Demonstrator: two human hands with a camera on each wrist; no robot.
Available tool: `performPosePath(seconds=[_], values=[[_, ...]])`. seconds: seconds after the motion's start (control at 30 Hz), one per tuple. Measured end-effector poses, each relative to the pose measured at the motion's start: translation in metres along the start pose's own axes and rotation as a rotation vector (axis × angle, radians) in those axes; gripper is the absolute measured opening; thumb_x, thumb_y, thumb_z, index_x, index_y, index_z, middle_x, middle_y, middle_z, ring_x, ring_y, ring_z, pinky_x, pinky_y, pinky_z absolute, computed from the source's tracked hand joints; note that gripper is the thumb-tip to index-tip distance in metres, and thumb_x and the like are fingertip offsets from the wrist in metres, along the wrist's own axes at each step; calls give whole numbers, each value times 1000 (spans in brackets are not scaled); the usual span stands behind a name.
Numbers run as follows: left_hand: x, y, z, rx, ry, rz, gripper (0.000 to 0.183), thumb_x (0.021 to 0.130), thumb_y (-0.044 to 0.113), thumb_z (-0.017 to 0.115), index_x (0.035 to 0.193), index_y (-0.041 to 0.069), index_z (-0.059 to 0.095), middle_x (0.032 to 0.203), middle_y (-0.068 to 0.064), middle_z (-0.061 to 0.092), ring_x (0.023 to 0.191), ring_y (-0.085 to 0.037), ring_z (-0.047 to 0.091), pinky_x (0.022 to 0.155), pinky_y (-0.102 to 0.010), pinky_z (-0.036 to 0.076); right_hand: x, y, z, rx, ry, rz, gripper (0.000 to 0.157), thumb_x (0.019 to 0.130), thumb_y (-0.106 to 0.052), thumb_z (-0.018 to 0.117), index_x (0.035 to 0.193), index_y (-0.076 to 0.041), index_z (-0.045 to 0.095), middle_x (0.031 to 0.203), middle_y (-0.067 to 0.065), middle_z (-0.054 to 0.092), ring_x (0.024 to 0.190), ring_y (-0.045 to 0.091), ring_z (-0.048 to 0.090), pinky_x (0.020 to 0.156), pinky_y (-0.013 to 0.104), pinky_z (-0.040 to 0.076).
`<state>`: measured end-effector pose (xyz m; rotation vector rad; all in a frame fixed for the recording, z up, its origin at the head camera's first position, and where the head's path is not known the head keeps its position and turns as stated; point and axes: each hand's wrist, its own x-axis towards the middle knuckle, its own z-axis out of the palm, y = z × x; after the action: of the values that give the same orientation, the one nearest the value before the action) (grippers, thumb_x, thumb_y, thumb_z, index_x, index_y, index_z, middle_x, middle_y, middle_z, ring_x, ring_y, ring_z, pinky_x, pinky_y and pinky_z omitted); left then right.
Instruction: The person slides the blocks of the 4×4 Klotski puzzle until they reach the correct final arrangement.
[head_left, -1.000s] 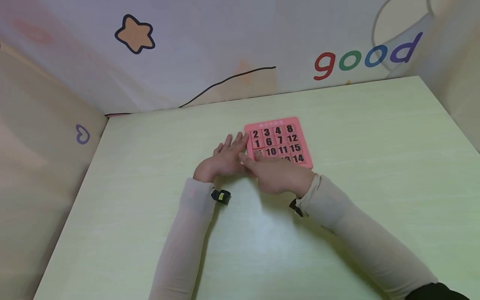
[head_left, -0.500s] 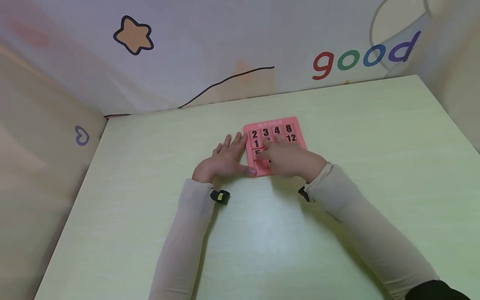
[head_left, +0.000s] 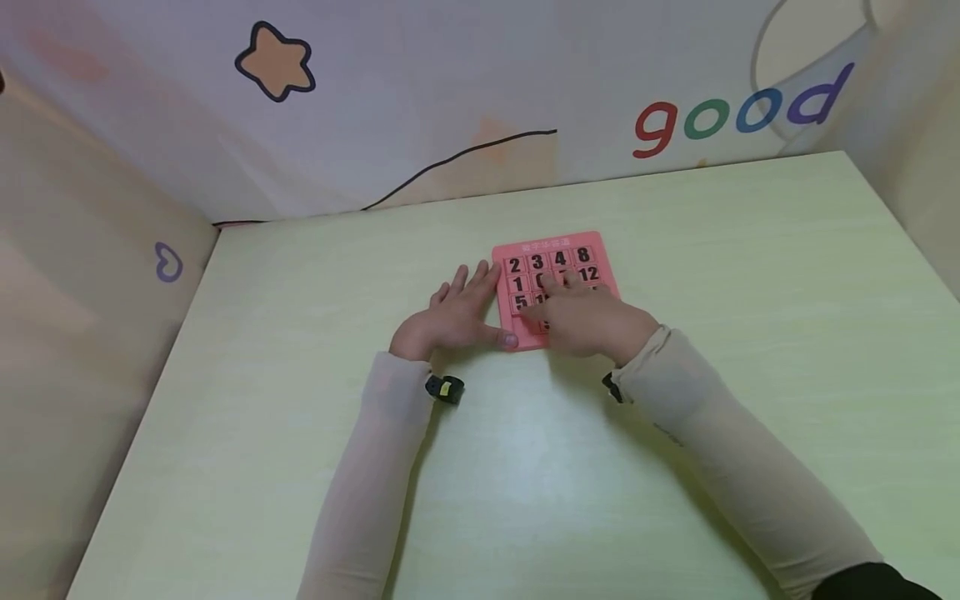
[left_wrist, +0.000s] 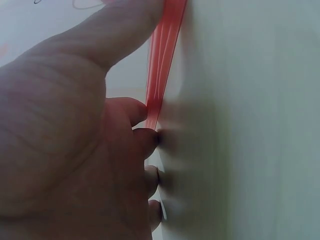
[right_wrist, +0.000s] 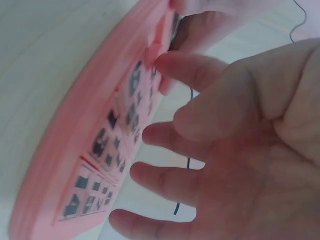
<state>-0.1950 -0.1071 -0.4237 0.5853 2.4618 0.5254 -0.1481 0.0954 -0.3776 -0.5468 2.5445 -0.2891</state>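
A pink sliding number puzzle (head_left: 537, 262) lies flat on the pale table. Along its left side my left hand (head_left: 453, 320) rests with spread fingers, the thumb at the lower left corner; the left wrist view shows fingers against the puzzle's side edge. My right hand (head_left: 592, 322) is over the lower right of the board, fingers extended. Its index finger reaches the tiles by the 5 (head_left: 521, 303), just above a gap in the bottom left corner. In the right wrist view the other fingertips are close to the tiles (right_wrist: 102, 142). Several tiles are hidden under this hand.
The light green table (head_left: 300, 417) spreads around the puzzle. Behind it stands a printed backdrop (head_left: 420, 100) with a star and the word "good". Another panel (head_left: 97, 292) borders the left side. Black straps (head_left: 446, 389) sit at both wrists.
My right hand has moved right and slightly up from the board's lower left, uncovering the bottom left gap and the 5. The left hand stays at the puzzle's side; its thumb is now visible.
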Motion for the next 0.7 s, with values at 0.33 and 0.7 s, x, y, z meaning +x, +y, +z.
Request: performPosePath(seconds=[0.33, 0.7], values=[[2, 0, -1, -9, -11, -1, 113, 87, 56, 72, 163, 22, -4, 169, -2, -12, 151, -28, -21, 120, -51, -7, -7, -6, -3, 16, -5, 36, 53, 105, -18, 48, 157, -20, 40, 162, 23, 23, 147, 51, 14, 112, 71, 16], [1, 1, 0, -9, -4, -9, 118, 84, 61, 73, 163, 23, -5, 168, -1, -13, 151, -26, -21, 120, -50, -7, -17, -24, 4, 54, -78, 2, 61, 103, -10, 46, 160, -24, 33, 155, 19, 41, 144, 40, 34, 113, 63, 28]])
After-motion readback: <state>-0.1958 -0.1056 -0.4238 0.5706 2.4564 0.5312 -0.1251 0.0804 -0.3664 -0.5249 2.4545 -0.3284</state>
